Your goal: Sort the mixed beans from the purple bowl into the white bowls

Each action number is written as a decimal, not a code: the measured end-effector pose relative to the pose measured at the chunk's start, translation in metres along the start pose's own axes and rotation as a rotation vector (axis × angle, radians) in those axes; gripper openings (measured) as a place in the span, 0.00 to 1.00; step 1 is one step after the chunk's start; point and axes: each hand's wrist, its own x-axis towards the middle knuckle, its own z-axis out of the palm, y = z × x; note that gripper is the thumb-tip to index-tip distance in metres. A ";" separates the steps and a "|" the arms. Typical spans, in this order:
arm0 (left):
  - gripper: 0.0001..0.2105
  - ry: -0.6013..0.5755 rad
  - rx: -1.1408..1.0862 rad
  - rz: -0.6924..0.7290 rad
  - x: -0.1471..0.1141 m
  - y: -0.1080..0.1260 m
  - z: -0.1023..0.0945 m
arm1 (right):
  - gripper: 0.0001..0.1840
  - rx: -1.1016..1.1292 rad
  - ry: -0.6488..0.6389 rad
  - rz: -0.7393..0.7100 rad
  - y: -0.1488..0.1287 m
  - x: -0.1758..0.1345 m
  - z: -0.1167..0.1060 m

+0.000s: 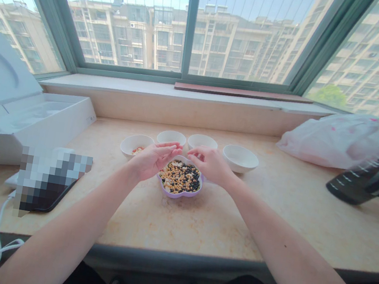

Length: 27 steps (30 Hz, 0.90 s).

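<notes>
Palm turned up, my left hand point(156, 159) is over the left rim of a purple scalloped bowl point(180, 196), its fingers stretched toward the right. A small pale spot shows near its fingertips, too small to name. On the other side, my right hand point(212, 164) hovers at the bowl's right rim, fingers curled and pinched toward the left fingertips; what they hold, if anything, is hidden. Mixed beans and seeds point(180, 177), black, yellow and pale, fill the purple bowl. Behind the left hand, a white bowl point(126, 147) contains a few reddish and pale pieces.
Further white bowls, a middle-left one point(171, 135), a middle-right one point(203, 139) and a right one point(240, 162), stand behind the hands. An open white box point(66, 114) and a blurred-out phone point(57, 195) with a cable lie left. A plastic bag point(335, 140) and dark bottle point(361, 178) are right.
</notes>
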 end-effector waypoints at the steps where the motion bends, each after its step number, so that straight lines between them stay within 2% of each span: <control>1: 0.09 0.007 0.009 -0.003 0.000 -0.001 0.000 | 0.10 -0.001 -0.003 -0.003 0.000 0.000 0.000; 4: 0.10 0.013 0.032 -0.001 0.000 -0.003 0.001 | 0.10 0.001 -0.006 -0.009 0.000 0.000 0.000; 13: 0.13 -0.081 0.081 -0.060 -0.006 -0.003 0.001 | 0.11 0.007 0.005 0.006 0.001 -0.001 0.001; 17: 0.13 -0.104 0.125 -0.025 -0.005 -0.003 0.000 | 0.11 0.006 0.003 -0.004 0.002 -0.001 0.001; 22: 0.09 -0.069 0.287 0.138 -0.002 -0.007 0.002 | 0.10 -0.013 -0.006 -0.009 0.002 -0.001 0.001; 24: 0.09 -0.056 0.472 0.265 -0.002 -0.009 0.003 | 0.10 -0.011 -0.011 0.001 0.002 -0.001 0.000; 27: 0.10 -0.016 0.876 0.501 -0.005 -0.010 0.002 | 0.10 -0.010 -0.019 0.004 0.002 0.000 0.001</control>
